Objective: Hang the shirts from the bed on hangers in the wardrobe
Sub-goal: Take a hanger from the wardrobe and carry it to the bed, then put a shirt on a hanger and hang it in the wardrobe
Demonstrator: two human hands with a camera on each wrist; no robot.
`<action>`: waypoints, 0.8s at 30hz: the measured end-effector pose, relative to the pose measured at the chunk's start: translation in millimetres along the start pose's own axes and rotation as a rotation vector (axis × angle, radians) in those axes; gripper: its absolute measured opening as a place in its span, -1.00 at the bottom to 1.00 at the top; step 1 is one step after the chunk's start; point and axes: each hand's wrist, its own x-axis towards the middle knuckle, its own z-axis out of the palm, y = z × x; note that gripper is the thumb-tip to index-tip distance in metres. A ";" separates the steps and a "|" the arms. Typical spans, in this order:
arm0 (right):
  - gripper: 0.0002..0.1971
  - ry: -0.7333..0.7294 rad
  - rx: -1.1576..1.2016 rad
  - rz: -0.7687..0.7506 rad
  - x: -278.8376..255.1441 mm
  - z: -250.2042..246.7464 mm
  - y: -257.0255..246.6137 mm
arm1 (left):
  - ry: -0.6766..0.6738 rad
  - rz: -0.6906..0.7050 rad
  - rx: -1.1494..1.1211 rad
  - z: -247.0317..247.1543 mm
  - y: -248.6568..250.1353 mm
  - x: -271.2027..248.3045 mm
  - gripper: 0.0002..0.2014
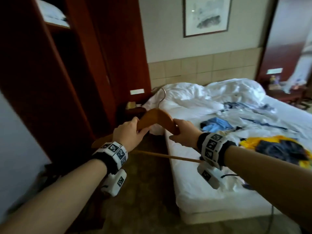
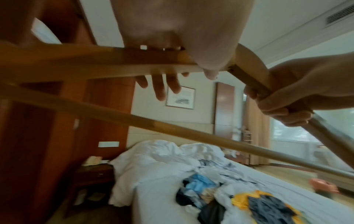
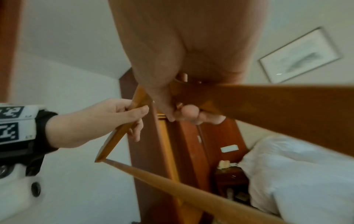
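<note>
While shirts (image 1: 273,146) lie on the bed (image 1: 202,196), we grip a wooden hanger (image 1: 157,118) w/ both hands, left hand (image 1: 130,134) & right hand (image 1: 184,132) clamped on its arms.

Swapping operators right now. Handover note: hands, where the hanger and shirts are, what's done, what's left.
Left hand: grips the left arm of the wooden hanger.
Right hand: grips the hanger's right arm; hook points away, toward the bed.
Hanger is bare, held in the air between wardrobe and bed.
Shirts: blue one and yellow-and-dark one lie crumpled on the bed, with a white-and-navy garment behind them.
Done: hanger in hand.
Left: put each shirt on a hanger and hang it in the wardrobe.
</note>
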 end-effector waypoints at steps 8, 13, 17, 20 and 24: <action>-0.81 0.125 -0.090 0.278 8.1 -80.5 179.4 | -0.257 0.259 -0.264 141.7 152.6 125.0 -0.58; -0.86 0.145 -0.120 0.446 23.6 -116.6 255.6 | -0.348 0.402 -0.322 199.6 223.1 191.5 -0.76; -0.79 0.174 -0.110 0.546 29.1 -136.1 308.8 | -0.441 0.501 -0.353 242.1 273.7 232.2 -0.83; -0.82 0.197 -0.012 0.627 30.2 -150.2 350.8 | -0.485 0.565 -0.369 271.1 314.3 254.6 -0.82; -0.70 0.285 0.237 0.706 34.8 -167.2 415.8 | -0.531 0.654 -0.374 313.9 368.9 283.2 -0.75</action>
